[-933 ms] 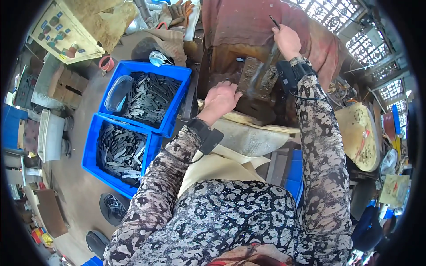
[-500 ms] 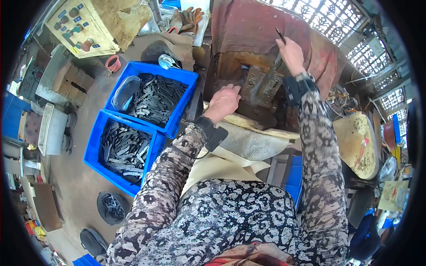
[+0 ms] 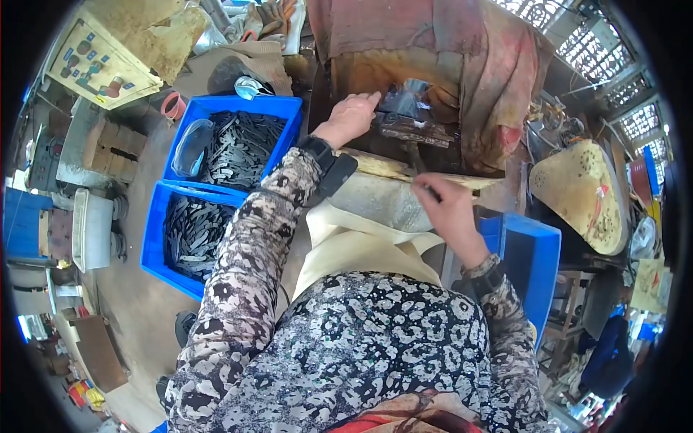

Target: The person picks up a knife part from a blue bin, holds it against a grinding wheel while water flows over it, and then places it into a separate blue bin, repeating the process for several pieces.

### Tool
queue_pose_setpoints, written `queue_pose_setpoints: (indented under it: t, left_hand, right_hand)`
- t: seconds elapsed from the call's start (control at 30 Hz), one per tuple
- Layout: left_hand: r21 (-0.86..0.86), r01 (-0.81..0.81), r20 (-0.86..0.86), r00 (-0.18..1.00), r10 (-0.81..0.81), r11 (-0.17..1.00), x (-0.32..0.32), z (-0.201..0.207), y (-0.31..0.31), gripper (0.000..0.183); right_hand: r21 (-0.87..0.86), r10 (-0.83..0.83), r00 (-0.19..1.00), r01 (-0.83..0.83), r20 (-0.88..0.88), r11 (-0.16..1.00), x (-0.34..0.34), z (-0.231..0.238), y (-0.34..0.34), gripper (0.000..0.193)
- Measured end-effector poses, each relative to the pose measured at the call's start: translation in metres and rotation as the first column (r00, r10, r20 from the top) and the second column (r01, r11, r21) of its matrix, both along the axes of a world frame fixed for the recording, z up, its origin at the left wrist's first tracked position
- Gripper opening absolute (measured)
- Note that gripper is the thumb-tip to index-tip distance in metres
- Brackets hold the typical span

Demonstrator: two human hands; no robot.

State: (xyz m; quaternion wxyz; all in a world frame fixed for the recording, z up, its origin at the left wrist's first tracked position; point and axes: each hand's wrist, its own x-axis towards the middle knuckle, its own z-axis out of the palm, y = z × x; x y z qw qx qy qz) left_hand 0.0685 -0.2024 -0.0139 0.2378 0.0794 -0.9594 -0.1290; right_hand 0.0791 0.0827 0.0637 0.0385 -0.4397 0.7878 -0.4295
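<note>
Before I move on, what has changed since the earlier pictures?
The right hand has come from in front of the red cloth down toward the body, bringing the metal bar with it; nothing was visibly let go. The left hand has reached slightly farther forward. The blue bins of dark strips stayed put.

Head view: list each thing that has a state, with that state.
Left hand, fingers extended; grip unclear
Right hand, curled around the lever
Lever, angled toward the wearer
Upper blue bin, holding dark flat pieces
Lower blue bin, holding similar pieces
Clear container, inside upper bin
Reddish cloth, draped
</note>
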Motion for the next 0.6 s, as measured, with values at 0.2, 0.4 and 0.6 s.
queue_pose_setpoints:
  t: [0.2, 0.4, 0.6]
  left_hand:
    - [-0.044, 0.232, 0.446, 0.875, -0.189, 0.972, -0.017, 0.001, -0.002, 0.017]
    - [-0.055, 0.145, 0.542, 0.835, -0.093, 0.988, -0.034, -0.047, -0.008, 0.023]
    - [0.298, 0.015, 0.542, 0.821, -0.182, 0.955, -0.023, -0.007, -0.001, 0.020]
  right_hand:
    - [0.078, 0.094, 0.995, -0.096, 0.032, 0.992, 0.016, -0.020, 0.020, 0.015]
    - [0.152, 0.174, 0.963, -0.207, 0.207, 0.967, 0.002, -0.016, 0.017, 0.017]
    - [-0.015, -0.110, 0.642, 0.186, 0.759, 0.982, -0.041, -0.024, 0.022, 0.018]
